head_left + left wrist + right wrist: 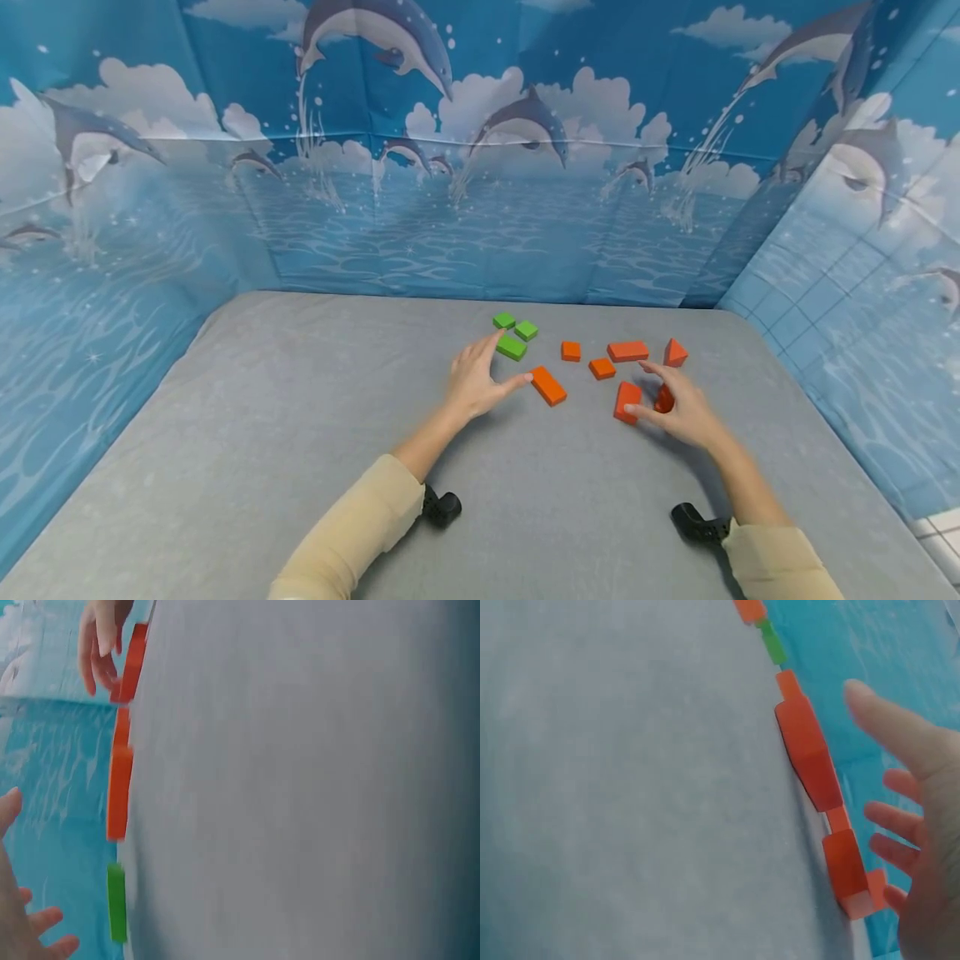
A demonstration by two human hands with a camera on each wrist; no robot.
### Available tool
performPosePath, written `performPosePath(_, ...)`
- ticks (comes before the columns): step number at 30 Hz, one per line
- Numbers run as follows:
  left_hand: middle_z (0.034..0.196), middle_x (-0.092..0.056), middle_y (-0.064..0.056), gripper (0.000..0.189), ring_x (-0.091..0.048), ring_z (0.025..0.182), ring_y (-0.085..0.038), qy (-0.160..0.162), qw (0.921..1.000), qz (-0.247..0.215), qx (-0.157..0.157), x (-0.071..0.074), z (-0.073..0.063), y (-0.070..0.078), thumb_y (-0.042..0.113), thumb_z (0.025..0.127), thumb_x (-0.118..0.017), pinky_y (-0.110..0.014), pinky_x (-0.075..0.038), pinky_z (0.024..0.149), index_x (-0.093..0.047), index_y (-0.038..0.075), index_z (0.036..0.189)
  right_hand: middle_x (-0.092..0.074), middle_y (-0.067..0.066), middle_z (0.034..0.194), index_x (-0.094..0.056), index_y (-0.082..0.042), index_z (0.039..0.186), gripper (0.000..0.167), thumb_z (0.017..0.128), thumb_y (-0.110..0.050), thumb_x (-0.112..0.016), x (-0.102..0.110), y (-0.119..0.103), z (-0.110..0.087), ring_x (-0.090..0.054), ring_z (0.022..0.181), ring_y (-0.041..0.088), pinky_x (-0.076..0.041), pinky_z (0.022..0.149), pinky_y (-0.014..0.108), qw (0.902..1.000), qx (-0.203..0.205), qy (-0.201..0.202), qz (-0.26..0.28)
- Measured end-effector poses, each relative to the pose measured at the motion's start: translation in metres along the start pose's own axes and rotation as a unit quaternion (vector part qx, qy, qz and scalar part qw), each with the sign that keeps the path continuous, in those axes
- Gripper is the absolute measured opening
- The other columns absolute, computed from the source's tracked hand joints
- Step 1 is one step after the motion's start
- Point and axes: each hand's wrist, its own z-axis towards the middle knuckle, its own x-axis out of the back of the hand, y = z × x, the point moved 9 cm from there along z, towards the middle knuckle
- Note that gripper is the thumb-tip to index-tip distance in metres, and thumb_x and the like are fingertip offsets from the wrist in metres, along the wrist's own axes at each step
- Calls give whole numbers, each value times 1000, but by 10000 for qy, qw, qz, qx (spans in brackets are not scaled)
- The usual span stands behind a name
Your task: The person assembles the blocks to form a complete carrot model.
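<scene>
My left hand [474, 379] hovers with fingers spread and nothing in its grasp. Its index fingertip overlaps a green block [512, 347] in the head view, and the thumb points at a long orange block [549, 386]. Over on the right, my right hand [684, 408] is held above the red blocks, thumb and fingers apart. In the head view the thumb tip overlaps a red rectangular block [626, 402]. A darker red block [663, 399] shows between thumb and fingers, partly hidden by the hand. The right wrist view shows air between the fingers and the red block [807, 750].
Two small green blocks [504, 320] lie farther back. Beyond the hands are two small orange blocks [571, 351], a long red-orange block [627, 351] and a red triangular block [676, 352]. The grey surface [300, 417] meets a dolphin-print curtain [465, 225] behind.
</scene>
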Motion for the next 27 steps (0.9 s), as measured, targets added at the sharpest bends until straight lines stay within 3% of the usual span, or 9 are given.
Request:
performPosePath(5, 142, -38, -5, 84, -37, 125, -29, -232, 9997, 46, 74, -21, 1, 11, 62, 77, -58, -52, -28, 98, -32, 17, 143, -46, 22, 127, -45, -1, 130, 71, 74, -32, -75, -8, 7, -5, -38, 114, 39, -24, 91, 62, 10000, -14, -15, -97)
performPosePath(13, 140, -41, -3, 87, -39, 123, -25, -466, 9982, 375, 94, -45, 2, 12, 66, 75, -58, -47, -30, 97, -35, 16, 142, -45, 23, 127, -46, -3, 128, 71, 72, -34, -76, -15, 11, -8, -35, 117, 39, -15, 93, 63, 9997, -23, 56, -224)
performPosePath(21, 133, -48, 2, 84, -42, 113, -20, -391, 9951, 897, -158, -54, 3, 15, 70, 71, -57, -37, -30, 85, -42, 20, 137, -46, 24, 124, -48, -2, 126, 67, 73, -33, -76, -16, 13, -8, -34, 117, 41, -13, 93, 63, 9997, -80, 95, -209)
performPosePath(27, 130, -50, 2, 79, -42, 107, -19, -174, 9953, 902, -320, -56, 2, 16, 70, 71, -58, -35, -28, 82, -49, 20, 132, -50, 22, 120, -51, -3, 123, 64, 72, -32, -76, -14, 11, -9, -37, 114, 39, -14, 93, 62, 9996, 7, 197, -217)
